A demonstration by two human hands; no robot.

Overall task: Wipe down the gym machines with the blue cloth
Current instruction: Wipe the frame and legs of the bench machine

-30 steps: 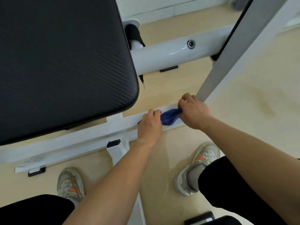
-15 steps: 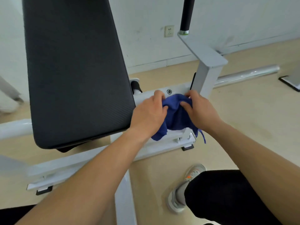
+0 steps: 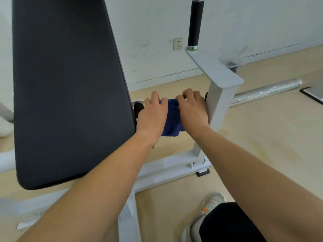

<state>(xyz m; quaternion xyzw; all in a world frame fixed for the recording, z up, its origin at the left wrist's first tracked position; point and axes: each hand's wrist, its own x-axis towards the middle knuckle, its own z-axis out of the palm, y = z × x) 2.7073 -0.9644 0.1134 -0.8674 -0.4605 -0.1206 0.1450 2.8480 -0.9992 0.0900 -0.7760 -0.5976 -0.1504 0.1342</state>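
both hands clench the cloth (image 3: 173, 123): left hand (image 3: 152, 116) beside the pad (image 3: 70, 84), right hand (image 3: 192, 110) against the post (image 3: 216, 105). the cloth drapes between them over a crossbar it hides. on a sideways stroke the right knuckles may scrape the post's square edge. the cloth may also bunch and skid on glossy paint, leaving strips unwiped. the pad is matte black, finely ribbed and round-cornered. the post is flat-sided white box steel. the cloth is soft, nubby, dark blue.
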